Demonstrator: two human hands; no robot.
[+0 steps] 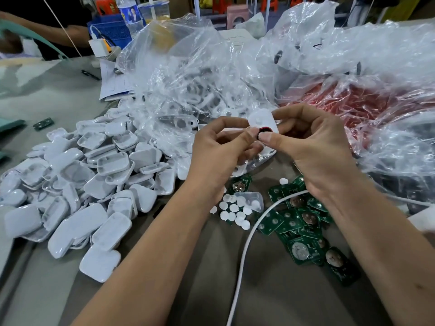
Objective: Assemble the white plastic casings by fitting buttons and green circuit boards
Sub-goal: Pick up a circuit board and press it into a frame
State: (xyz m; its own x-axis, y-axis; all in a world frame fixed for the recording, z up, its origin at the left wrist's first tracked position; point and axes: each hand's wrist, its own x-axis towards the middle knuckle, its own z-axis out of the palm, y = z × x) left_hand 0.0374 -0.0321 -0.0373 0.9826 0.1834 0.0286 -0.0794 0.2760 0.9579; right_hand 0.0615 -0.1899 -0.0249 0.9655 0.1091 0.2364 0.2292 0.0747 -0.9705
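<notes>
**One head view, looking down at your work**

You have a single wide-angle camera on your head, facing forward and down. It sits close over your left hand (219, 147) and right hand (313, 147), with the grey table (58, 95) stretching away beyond them.

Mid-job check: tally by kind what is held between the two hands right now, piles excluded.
White plastic casing: 1
Small dark red round part: 1
Total: 2

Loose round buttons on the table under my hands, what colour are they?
White, clearest in the head view.
</notes>
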